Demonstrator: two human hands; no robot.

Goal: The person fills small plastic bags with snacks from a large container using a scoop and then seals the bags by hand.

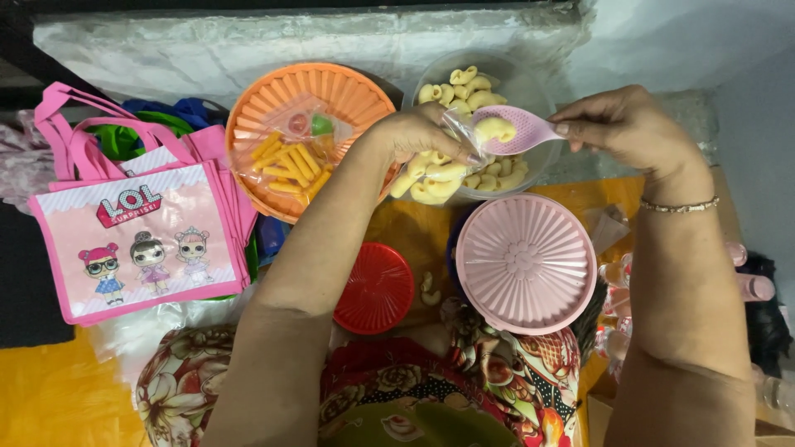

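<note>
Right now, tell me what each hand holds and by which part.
The right hand holds a pink scoop by its handle end. The left hand pinches a clear bag of snacks at its open top.

Little free room btwn pink lid (525, 262) & red lid (374, 288); yellow desk (50, 397) open bottom left; pink bags (141, 240) block left; orange lid (331, 91) & bowl (522, 83) crowd the wall (248, 41).

Home floor workspace, plastic snack containers (310, 136), pink gift bags (141, 236), yellow mat (50, 397)
</note>
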